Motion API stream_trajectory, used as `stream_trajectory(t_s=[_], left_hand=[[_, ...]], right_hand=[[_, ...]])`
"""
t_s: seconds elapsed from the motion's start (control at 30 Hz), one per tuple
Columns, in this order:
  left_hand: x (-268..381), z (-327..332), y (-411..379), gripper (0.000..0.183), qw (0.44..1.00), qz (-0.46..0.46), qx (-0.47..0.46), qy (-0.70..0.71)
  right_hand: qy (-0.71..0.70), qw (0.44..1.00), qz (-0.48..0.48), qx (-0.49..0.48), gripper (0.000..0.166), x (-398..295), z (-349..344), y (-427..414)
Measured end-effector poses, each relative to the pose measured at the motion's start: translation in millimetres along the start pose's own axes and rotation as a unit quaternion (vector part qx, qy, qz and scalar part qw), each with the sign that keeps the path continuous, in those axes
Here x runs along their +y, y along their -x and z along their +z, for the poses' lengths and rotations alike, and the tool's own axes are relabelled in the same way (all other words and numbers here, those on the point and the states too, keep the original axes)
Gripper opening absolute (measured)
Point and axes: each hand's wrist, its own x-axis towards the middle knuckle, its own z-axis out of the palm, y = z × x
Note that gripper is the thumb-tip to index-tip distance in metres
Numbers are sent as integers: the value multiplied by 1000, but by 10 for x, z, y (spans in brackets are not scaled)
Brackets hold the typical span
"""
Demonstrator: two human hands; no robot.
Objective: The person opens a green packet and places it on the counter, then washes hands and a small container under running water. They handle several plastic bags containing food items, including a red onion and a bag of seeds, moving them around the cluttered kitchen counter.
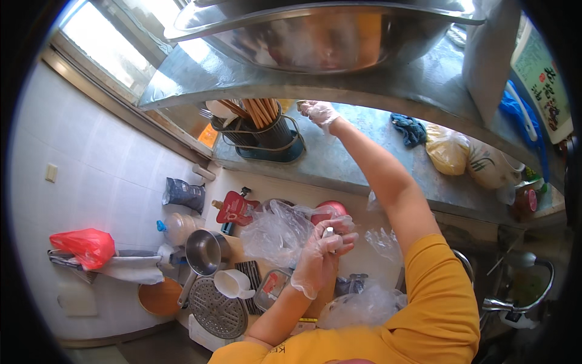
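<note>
My left hand (318, 255), in a clear disposable glove, is held low in front of me, palm up with its fingers curled. A small shiny object (329, 233) is in its grasp; what it is cannot be made out. Stretched far forward under a metal shelf, my gloved right hand (321, 114) pinches a small dark-edged item (299, 106), too small to identify. Just left of that hand, a dark utensil caddy (275, 136) holds wooden chopsticks (261, 111) and a white spoon. Crumpled clear plastic bags (277, 232) lie beside my left hand.
Overhead, a large steel basin (318, 41) rests on the metal shelf (423, 77). Along the ledge lie a dark cloth (408, 129) and a yellow bag (448, 148). Lower left are a saucepan (207, 252), a white cup (233, 283) and a perforated steamer plate (218, 307). A faucet (514, 305) stands right.
</note>
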Motion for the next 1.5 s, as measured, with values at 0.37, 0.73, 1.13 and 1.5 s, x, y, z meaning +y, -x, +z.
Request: stream_trajectory(t_s=[0.37,0.73,1.13,1.5], left_hand=[[42,522,1233,31,995,67,-66,-31],[-518,901,2168,34,931,-118,-334,-86],[-2930,506,4519,45,493,-613,-507,-352],[-4243,-369,7426,47,164,-641,-630,-406]], right_hand=[[-173,980,-99,-5,23,-1936,-1352,3115],[-53,859,14,509,30,-2699,-957,7397],[21,540,129,831,39,-3697,2128,9997],[253,74,193,945,28,-4628,3855,11850]])
